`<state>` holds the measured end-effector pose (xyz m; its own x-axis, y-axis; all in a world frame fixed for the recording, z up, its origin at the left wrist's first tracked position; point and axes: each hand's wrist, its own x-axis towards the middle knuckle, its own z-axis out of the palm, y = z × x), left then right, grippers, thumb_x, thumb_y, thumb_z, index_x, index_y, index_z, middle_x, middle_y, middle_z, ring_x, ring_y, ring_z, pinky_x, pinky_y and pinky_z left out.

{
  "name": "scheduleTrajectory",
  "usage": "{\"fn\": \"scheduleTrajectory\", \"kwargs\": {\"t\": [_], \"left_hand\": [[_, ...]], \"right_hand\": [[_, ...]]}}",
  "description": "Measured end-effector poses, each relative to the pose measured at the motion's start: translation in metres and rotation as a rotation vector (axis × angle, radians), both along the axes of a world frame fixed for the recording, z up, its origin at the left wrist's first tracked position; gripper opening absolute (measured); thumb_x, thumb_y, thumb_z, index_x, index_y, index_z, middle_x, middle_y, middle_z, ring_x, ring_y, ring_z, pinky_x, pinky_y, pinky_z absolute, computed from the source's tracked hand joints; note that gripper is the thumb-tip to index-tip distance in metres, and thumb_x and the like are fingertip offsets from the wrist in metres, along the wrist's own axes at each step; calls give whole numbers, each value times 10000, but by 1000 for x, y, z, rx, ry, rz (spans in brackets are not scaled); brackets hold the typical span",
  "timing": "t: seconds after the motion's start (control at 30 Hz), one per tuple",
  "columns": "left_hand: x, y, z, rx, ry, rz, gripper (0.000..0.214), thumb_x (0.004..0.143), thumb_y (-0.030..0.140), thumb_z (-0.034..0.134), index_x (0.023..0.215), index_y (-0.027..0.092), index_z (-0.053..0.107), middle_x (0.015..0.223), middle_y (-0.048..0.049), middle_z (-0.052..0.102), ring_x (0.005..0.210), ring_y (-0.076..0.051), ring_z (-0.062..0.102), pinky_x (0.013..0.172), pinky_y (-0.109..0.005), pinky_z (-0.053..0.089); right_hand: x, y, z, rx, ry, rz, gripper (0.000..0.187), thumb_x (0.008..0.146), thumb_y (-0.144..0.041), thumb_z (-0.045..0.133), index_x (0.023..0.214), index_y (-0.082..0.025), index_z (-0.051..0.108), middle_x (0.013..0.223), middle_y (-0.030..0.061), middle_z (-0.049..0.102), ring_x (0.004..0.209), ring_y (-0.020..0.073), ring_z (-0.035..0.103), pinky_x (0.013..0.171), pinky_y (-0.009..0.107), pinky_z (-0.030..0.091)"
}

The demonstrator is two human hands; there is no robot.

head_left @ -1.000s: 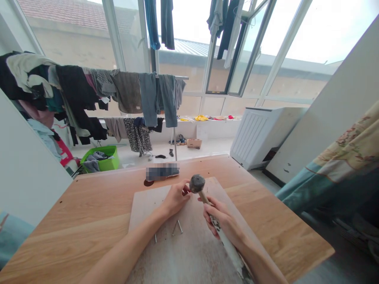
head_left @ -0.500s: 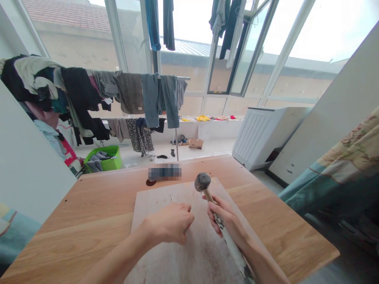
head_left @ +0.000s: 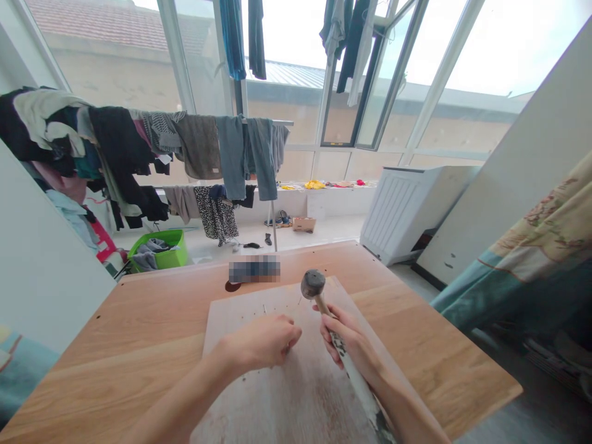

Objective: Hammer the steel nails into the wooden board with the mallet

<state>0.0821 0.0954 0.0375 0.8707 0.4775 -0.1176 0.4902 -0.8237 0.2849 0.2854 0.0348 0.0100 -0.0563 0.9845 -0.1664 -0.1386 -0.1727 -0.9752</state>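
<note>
My right hand [head_left: 345,336] is wrapped round the handle of a mallet [head_left: 313,283] with a dark, rounded head, which is raised over the far part of a pale wooden board [head_left: 259,407]. Above the middle of the board is my left hand [head_left: 266,338], its fingers curled inward; whatever they pinch is hidden. A thin nail [head_left: 265,309] stands up from the board just beyond the left knuckles. Another nail [head_left: 300,300] leans slightly near the mallet head. Small dark holes or marks run in a row between them.
The board lies on a wood-grain table [head_left: 152,333]. A blurred-out object [head_left: 254,269] sits near its far edge. Beyond are a loaded clothes rack [head_left: 272,160], a green basket [head_left: 176,246] and a white appliance [head_left: 393,209]. A patterned curtain [head_left: 522,246] hangs at right.
My left hand has risen slightly and its fingers have curled in more, uncovering marks on the near part of the board. The mallet stays nearly still. The whole view has shifted a little.
</note>
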Motion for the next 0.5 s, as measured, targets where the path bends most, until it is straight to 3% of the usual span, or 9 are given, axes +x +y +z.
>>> {"fn": "scheduleTrajectory", "kwargs": {"t": [0.13,0.23,0.37,0.5], "left_hand": [[2,1,0,48,-7,19,166,682,36,600,691,201,609,696,-17,641,603,-174,558,558,-279,390],[0,11,-1,-40,-220,37,181,681,52,611,772,204,652,787,-15,685,694,-173,606,638,-267,452],[-1,35,-18,-224,-732,287,141,733,119,610,838,195,664,844,-15,709,797,-161,656,763,-261,513],[1,48,-43,-230,-853,472,85,827,227,578,849,176,643,825,-34,717,784,-165,680,766,-281,538]], "right_hand": [[0,0,-2,13,-1,9,389,844,-490,609,1073,-184,538,626,-76,511,380,68,418,305,175,335],[0,1,-2,15,-6,5,413,846,-493,608,1103,-176,543,625,-77,508,374,64,408,305,174,334],[-1,2,0,28,-20,0,422,842,-500,604,1104,-175,542,625,-77,502,365,63,407,298,174,307],[-1,1,0,25,-15,2,403,841,-500,604,1084,-184,544,628,-79,503,364,64,402,299,180,309]]}}
